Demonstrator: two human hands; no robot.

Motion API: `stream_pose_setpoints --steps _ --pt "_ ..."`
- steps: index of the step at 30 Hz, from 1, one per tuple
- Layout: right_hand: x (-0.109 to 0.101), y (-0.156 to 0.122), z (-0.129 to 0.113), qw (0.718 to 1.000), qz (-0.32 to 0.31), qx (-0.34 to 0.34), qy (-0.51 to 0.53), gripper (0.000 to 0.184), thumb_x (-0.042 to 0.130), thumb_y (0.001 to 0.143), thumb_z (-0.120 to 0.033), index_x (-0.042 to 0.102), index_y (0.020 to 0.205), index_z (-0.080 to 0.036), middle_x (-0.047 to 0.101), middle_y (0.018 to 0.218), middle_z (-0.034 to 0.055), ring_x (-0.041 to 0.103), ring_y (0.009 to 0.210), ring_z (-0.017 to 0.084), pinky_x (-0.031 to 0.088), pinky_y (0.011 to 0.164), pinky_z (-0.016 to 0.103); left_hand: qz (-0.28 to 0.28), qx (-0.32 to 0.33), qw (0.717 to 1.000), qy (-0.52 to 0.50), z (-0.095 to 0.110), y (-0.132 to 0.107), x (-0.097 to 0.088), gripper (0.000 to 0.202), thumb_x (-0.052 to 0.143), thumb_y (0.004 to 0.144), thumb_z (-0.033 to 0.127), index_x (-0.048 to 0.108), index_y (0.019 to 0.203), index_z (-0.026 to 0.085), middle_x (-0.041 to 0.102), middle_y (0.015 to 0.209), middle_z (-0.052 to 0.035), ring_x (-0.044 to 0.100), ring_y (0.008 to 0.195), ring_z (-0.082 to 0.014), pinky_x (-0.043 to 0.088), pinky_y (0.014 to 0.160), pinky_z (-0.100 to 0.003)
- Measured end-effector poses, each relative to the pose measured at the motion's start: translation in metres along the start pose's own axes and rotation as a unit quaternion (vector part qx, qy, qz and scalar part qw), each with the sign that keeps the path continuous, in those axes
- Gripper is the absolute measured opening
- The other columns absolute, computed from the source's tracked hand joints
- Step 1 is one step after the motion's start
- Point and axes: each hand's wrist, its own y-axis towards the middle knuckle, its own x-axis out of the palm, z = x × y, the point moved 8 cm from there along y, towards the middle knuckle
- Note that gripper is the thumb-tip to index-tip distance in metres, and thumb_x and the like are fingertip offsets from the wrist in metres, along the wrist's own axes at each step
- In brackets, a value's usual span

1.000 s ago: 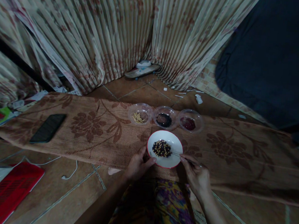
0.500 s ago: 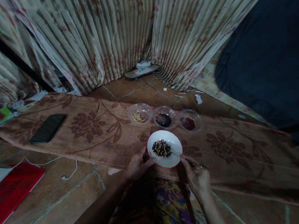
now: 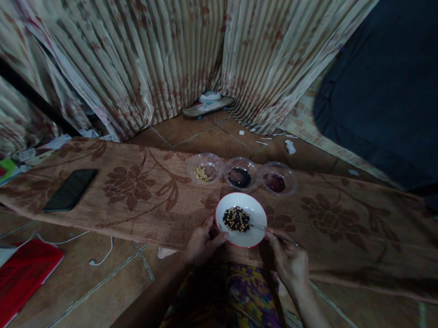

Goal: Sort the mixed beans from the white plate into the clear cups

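Note:
A white plate (image 3: 253, 209) with a red rim stands on the cloth-covered table in front of me. On it lies a heap of mixed dark and yellow beans (image 3: 236, 219). My left hand (image 3: 203, 243) grips the plate's lower left rim, thumb over the edge and fingers partly hidden. In my right hand (image 3: 289, 259) are thin metal tweezers (image 3: 258, 227), their tips at the right side of the heap. Beyond the plate three clear plastic bowls stand in a row: one with yellow beans (image 3: 202, 174), one with black beans (image 3: 240, 177), one with dark red beans (image 3: 274, 183).
A dark phone (image 3: 70, 189) lies on the left of the brown floral tablecloth (image 3: 156, 209). Behind the table are a skateboard (image 3: 208, 107), white scraps (image 3: 289, 147) and striped curtains (image 3: 167, 45). A white cable (image 3: 110, 251) and a red object (image 3: 19, 280) are on the lower left floor.
The view has shifted very slightly, so the table sits a little lower. Both hands keep their holds, and the tweezers' tips stay beside the beans.

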Motion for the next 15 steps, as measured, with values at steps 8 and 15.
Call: stream_pose_setpoints --steps 8,15 --pt "-0.009 0.007 0.009 0.994 0.043 0.047 0.084 0.033 0.064 0.078 -0.048 0.073 0.087 -0.017 0.074 0.087 0.0099 0.069 0.074 0.021 0.055 0.065 0.032 -0.008 0.015 0.999 -0.027 0.003 0.001 0.000 0.052 0.061 0.084 0.033 0.047 0.133 0.020 0.068 0.117 -0.0039 0.062 0.106 -0.0216 0.047 0.096 -0.031" --pt "-0.050 0.068 -0.020 0.982 0.166 -0.059 0.064 0.027 0.063 0.079 -0.043 0.071 0.081 -0.017 0.074 0.082 0.0085 0.068 0.076 0.021 0.053 0.070 0.032 -0.007 0.006 1.000 -0.010 -0.001 0.002 -0.003 0.047 0.061 0.084 0.038 0.054 0.126 0.019 0.071 0.104 -0.0047 0.064 0.096 -0.0232 0.051 0.088 -0.032"
